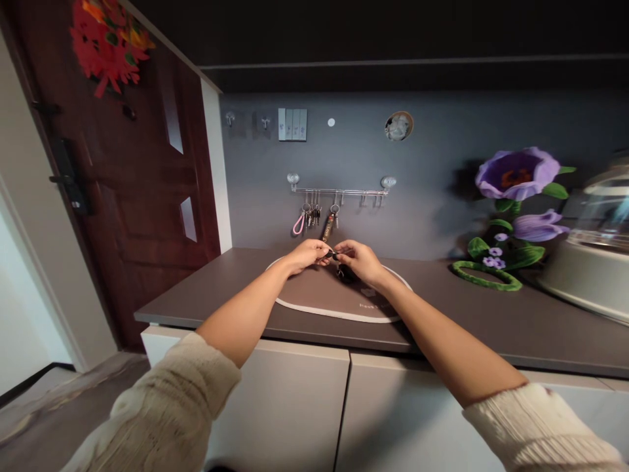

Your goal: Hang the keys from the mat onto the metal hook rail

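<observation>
In the head view my left hand [308, 254] and my right hand [362, 261] meet over a brown mat. Between their fingertips they pinch a small black item [333, 255], too small to make out fully. A dark dangling piece with a metal ring [345, 273] shows just below my right hand, partly hidden by it. Both hands have their fingers closed. The brown mat [319, 296] has a white rim and lies on the dark counter. Right behind my hands, a patterned strap [329, 228] with a key hangs from the wall rack.
A clear hook rack [339, 192] on the wall carries several keys [314, 215] and a pink loop [298, 225]. Purple crocheted flowers [518, 176] and a large pale appliance [590, 269] stand at right. White cabinet doors [280, 400] are below; a brown door [122, 177] is at left.
</observation>
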Tool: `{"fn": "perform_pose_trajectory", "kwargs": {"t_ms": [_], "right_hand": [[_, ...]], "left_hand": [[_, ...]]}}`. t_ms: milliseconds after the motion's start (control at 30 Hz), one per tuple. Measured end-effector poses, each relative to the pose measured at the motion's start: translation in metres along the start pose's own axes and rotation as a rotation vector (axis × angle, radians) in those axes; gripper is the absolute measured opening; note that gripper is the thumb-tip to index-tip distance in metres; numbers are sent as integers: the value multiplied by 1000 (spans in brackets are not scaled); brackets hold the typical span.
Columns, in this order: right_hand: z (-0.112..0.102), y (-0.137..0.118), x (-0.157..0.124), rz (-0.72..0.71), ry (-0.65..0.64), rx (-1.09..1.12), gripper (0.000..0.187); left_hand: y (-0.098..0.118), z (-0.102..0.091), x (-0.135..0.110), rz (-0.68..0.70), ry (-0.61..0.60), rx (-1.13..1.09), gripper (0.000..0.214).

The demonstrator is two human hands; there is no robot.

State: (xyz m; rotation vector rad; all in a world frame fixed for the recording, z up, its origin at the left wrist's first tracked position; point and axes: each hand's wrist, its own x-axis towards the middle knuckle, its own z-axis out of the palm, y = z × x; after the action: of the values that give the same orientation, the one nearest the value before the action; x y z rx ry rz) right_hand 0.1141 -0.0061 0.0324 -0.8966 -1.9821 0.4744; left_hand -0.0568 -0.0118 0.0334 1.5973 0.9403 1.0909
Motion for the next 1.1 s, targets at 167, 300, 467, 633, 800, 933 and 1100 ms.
{"fn": "perform_pose_trajectory", "kwargs": {"t_ms": [167, 300, 467, 633, 800, 933, 1100], "right_hand": [[0, -5, -2, 2, 2, -34, 12], [-2, -7, -4, -21, 5, -39, 14], [-5, -8, -2, -57, 42, -50, 18], [-4, -5, 1, -49, 51, 44, 22], [-3, 1, 5, 3, 81, 152, 22], [-5, 5, 8, 18, 161, 193, 21], [-14, 8, 21, 20, 248, 120, 19]], "left_hand": [[-1, 0, 1, 13, -24, -104, 9], [-1, 1, 1, 8, -21, -162, 6], [2, 4, 0, -13, 25, -135, 6], [1, 9, 2, 8, 41, -88, 8], [-6, 13, 5, 106, 42, 32, 7], [-10, 15, 6, 185, 90, 224, 13], [-14, 12, 9, 253, 207, 551, 19]]}}
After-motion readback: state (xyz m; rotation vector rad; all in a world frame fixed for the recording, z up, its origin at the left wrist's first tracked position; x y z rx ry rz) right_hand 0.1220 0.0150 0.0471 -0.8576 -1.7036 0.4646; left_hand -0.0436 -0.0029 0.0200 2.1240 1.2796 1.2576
